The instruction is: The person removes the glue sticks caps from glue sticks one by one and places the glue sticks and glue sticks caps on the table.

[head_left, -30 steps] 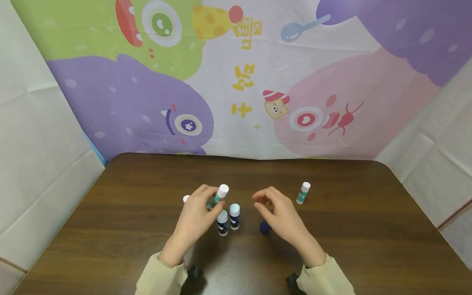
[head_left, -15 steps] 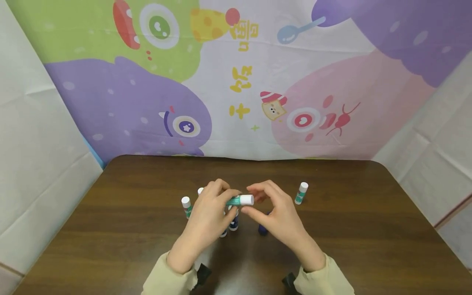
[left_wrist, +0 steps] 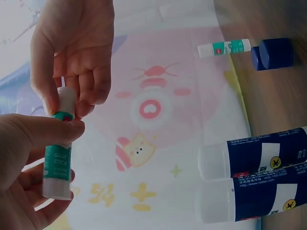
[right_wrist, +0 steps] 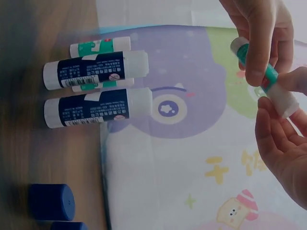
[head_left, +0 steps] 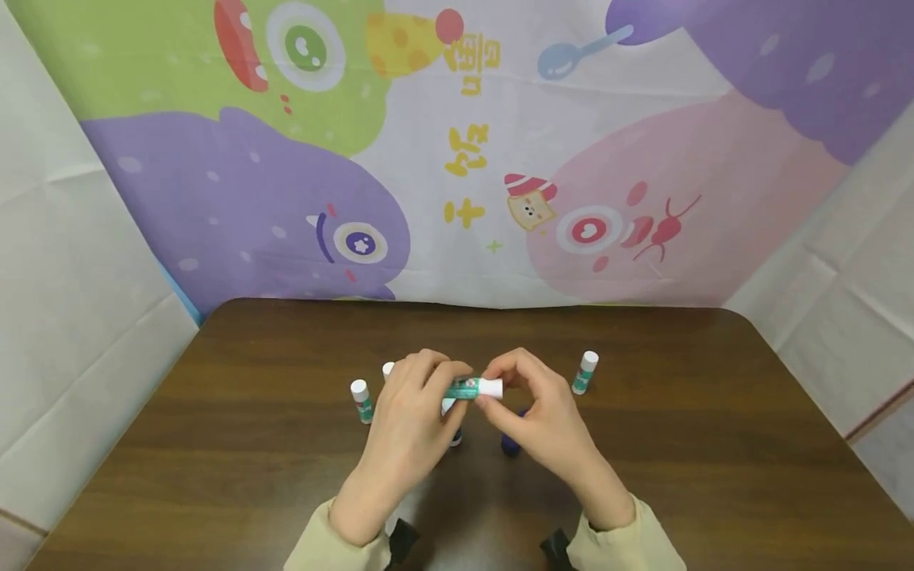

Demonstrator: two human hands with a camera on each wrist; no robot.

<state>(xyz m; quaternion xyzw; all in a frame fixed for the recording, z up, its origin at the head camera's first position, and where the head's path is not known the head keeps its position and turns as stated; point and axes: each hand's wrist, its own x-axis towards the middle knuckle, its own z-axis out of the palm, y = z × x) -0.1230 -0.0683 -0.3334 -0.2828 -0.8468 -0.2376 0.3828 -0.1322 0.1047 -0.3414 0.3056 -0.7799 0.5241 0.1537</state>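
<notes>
My left hand (head_left: 416, 416) grips a small green-and-white glue stick (head_left: 464, 388), held nearly level above the table. At its right end, my right hand (head_left: 546, 408) pinches the white cap (right_wrist: 284, 99) between thumb and fingers. The cap appears to be on the stick. Below the hands stand two larger navy glue sticks (left_wrist: 268, 155) with whitish tops, side by side in the left wrist view and mostly hidden in the head view. Two navy caps (right_wrist: 52, 202) lie on the table near my right hand, partly covered by it in the head view.
Left of my left hand stand two small green glue sticks, one in plain sight (head_left: 362, 402) and one showing mainly its white cap (head_left: 389, 370). Another small glue stick (head_left: 585, 373) stands at the right. A cartoon-printed cloth (head_left: 457, 262) hangs behind the brown table (head_left: 214, 444).
The glue stick has been tipped from upright to nearly level and brought rightward by my left hand. My right hand has closed in and taken hold of its white cap.
</notes>
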